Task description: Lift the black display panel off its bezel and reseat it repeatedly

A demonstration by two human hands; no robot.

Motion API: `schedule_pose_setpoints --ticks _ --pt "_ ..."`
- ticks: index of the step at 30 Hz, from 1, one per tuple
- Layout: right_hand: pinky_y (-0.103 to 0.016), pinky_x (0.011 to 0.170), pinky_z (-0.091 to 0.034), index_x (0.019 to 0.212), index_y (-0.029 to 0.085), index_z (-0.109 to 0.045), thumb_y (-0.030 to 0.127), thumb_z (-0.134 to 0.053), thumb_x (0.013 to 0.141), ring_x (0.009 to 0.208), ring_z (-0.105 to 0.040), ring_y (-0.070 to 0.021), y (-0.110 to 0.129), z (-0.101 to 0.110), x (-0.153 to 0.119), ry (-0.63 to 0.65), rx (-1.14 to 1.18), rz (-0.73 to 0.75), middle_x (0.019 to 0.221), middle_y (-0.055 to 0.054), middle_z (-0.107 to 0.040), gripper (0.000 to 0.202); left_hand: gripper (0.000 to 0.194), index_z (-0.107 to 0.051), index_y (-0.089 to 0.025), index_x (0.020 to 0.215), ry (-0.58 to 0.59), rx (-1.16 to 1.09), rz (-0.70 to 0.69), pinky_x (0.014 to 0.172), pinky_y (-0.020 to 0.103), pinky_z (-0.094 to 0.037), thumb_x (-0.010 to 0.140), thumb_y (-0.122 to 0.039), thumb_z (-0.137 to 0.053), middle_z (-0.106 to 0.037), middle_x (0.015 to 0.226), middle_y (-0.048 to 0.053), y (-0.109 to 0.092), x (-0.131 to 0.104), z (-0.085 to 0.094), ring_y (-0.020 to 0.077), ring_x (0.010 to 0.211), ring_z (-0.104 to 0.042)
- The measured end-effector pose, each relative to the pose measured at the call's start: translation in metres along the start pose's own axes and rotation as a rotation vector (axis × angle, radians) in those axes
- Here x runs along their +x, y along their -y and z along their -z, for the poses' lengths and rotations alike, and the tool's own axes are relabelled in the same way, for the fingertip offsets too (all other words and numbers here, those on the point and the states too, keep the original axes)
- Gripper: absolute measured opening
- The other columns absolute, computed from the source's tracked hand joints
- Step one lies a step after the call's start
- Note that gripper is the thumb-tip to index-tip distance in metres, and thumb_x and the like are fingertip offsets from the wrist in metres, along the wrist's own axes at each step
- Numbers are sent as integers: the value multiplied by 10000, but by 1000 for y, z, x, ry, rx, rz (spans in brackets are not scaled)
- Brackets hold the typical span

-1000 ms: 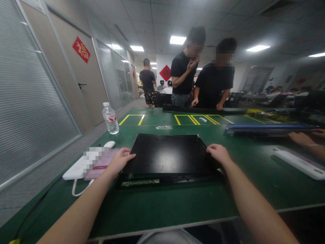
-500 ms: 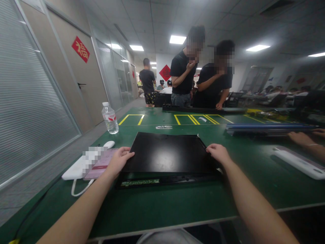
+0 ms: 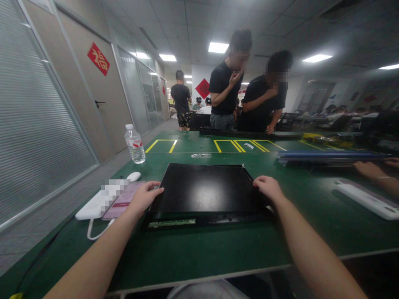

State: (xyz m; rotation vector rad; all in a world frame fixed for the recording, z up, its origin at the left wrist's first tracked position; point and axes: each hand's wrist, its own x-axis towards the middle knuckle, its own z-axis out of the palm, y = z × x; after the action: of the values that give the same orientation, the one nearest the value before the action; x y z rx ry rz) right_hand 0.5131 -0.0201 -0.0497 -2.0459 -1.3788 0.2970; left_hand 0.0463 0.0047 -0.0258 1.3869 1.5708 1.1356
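A flat black display panel [image 3: 199,187] lies over a black tray-like frame [image 3: 237,219], whose near strip shows beneath the panel's front edge. A narrow green circuit board [image 3: 171,224] is visible in that strip, left of centre. My left hand [image 3: 146,196] holds the panel's left edge, thumb on top and the other fingers partly hidden. At the opposite side, my right hand [image 3: 268,187] pinches the right edge near the frame's raised side. The panel's underside is hidden.
On the green table [image 3: 218,257], a white power bank [image 3: 90,205], a pink-screened phone [image 3: 124,199], a white mouse [image 3: 134,177] and a water bottle [image 3: 135,145] stand left. A white case [image 3: 368,199] and a co-worker's hands [image 3: 370,169] are right. Two people [image 3: 264,99] stand across.
The panel has sunk very slightly toward the frame, and my left hand has shifted a little left. One person across the table leans slightly further right.
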Motion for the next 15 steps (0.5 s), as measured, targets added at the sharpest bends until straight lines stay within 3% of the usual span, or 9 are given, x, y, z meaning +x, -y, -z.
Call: schedule_pose_setpoints --ticks 8,15 --pt "-241 626 -435 748 209 -751 235 -594 753 679 -649 -166 -1 -1 1 -3 31 -19 774 -29 -743 159 131 -695 -226 672 -32 246 -108 810 367 -523 568 -290 -743 -760 860 82 7 5 -1 353 1007 -677" --pt "-248 632 -441 762 209 -754 248 -588 744 679 -647 -165 -4 -2 3 -1 32 -18 785 -30 -743 172 107 -672 -235 581 -37 307 -150 964 417 -466 530 -248 -765 -766 1010 134 8 6 -2 401 1149 -619"
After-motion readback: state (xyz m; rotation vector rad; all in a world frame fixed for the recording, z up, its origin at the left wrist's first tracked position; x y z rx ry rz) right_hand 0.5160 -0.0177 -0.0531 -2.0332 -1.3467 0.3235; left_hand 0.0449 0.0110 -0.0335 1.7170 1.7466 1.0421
